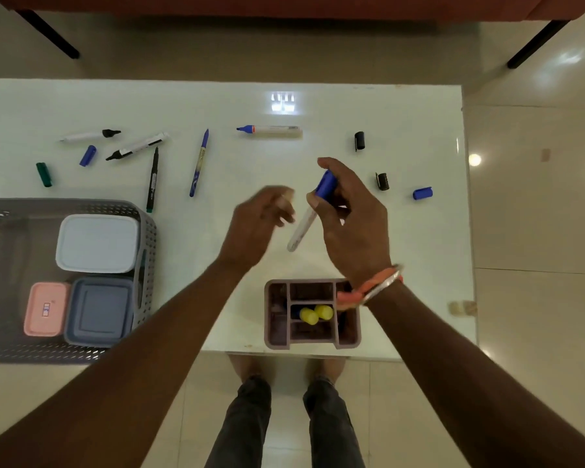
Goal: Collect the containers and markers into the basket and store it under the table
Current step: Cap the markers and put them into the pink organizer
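Head view: right hand (348,214) grip closed around blue-capped marker (313,212), left hand (260,224) loose.

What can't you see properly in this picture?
Head view only:
- Left hand: blurred, so its fingers can't be read.
- Basket: cut off by the left edge.
- Organizer: the right wrist covers one corner.
- Marker in the right hand: label too blurred to read.
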`<state>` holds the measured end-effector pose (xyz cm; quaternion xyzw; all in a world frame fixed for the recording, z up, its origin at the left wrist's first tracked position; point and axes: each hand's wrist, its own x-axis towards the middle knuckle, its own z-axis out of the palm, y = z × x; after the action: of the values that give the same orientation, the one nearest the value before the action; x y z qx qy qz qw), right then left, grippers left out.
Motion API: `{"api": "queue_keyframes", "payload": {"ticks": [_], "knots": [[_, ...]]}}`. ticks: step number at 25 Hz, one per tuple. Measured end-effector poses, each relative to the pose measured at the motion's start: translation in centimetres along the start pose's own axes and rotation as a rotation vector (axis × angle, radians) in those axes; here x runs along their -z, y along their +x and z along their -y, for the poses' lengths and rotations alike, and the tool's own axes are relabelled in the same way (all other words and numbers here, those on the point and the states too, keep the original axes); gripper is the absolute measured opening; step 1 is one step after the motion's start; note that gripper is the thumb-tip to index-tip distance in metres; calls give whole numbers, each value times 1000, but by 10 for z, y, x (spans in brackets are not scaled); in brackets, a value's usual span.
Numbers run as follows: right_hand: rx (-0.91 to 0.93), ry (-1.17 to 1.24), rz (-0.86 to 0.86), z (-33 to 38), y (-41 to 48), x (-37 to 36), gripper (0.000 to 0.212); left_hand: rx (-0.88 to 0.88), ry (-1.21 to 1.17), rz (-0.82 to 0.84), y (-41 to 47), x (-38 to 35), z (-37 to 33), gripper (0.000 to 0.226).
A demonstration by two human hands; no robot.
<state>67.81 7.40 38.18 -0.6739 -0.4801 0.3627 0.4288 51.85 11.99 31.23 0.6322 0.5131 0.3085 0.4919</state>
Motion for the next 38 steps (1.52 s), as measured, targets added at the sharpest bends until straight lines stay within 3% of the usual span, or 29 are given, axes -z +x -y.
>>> {"api": "queue_keyframes", "payload": {"ticks": [3,8,12,15,16,18,21,24,28,32,35,38], "knots": [[179,-87,83,12,-66,-5,41,63,-59,-251,18,33,9,45],[498,-370,287,-23,-100,-24,39,83,4,-161,22,42,20,46],[457,-503,398,-39,-90,-34,46,80,19,-136,21,40,30,37],[310,-388,495,-24,-73,-15,66,111,2,-119,23,45,33,42],[300,-359,469,-20,-62,-1,66,115,-4,-122,25,48,33,42],[292,-373,227,-23,-29,27,50,90,48,-123,34,53,35,36],[-1,-561,-76,-57,40,56,35,-12,348,-88,58,52,45,28],[-226,-695,-72,-90,90,56,44,-168,659,-27,91,45,54,35],[-341,-730,35,-97,106,38,44,-229,1005,27,130,38,54,51],[-274,-970,-303,-106,89,58,39,-251,1111,-11,156,37,52,56],[-534,-718,-286,-124,71,70,32,-271,1195,75,171,38,53,33],[-533,-548,-311,-138,67,72,26,-193,1111,30,176,33,51,17]]}}
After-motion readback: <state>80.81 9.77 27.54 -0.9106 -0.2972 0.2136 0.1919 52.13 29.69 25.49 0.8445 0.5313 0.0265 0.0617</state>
